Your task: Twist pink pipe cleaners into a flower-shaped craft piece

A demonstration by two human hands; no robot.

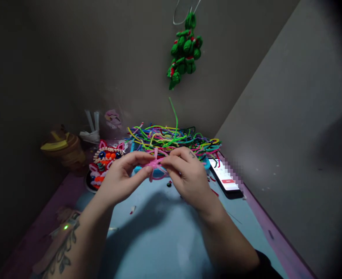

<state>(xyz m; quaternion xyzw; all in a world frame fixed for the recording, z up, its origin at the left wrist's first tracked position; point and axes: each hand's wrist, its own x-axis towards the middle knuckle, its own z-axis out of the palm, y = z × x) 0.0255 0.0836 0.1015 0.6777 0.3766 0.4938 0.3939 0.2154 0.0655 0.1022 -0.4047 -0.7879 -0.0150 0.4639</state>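
Pink pipe cleaners [155, 164], bent and twisted together, are held up above the table between both hands. My left hand [124, 176] pinches them from the left with thumb and fingers. From the other side my right hand [187, 174] grips them, its fingertips closed on the right part. Some ends stick upward and a loop hangs below. Fingers hide part of the twisted middle. Just behind the hands, a blue tray [207, 163] is heaped with loose pipe cleaners [173, 137] in many colours.
Colourful fuzzy figures [108, 157] sit in a dark dish at the left. Beyond them stand a brown container [63, 145] and white strips [91, 130]. A lit phone [227, 180] lies at the right. Green fuzzy pieces [186, 50] hang above. Scraps [132, 210] dot the blue mat [159, 240].
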